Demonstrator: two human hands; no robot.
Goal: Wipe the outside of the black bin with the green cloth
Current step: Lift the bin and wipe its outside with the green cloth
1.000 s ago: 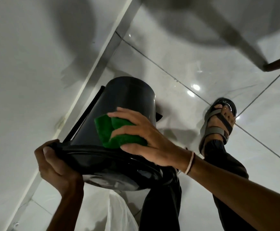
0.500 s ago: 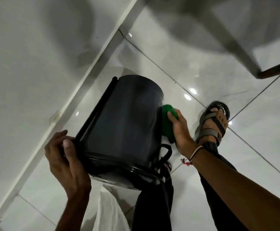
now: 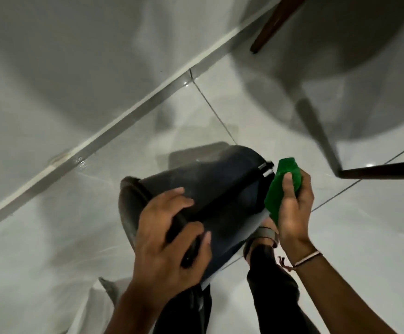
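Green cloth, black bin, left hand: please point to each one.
green cloth point(image 3: 276, 189), head view, its folded middle.
black bin point(image 3: 225, 179), head view, its outer side wall.
left hand point(image 3: 169, 239), head view, its back.

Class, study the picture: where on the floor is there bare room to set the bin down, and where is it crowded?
Bare tile lies left of the black bin, bordered by the skirting. More lies right of the right hand, below the dark bar. Crowded: near the legs, sandalled foot and white bag.
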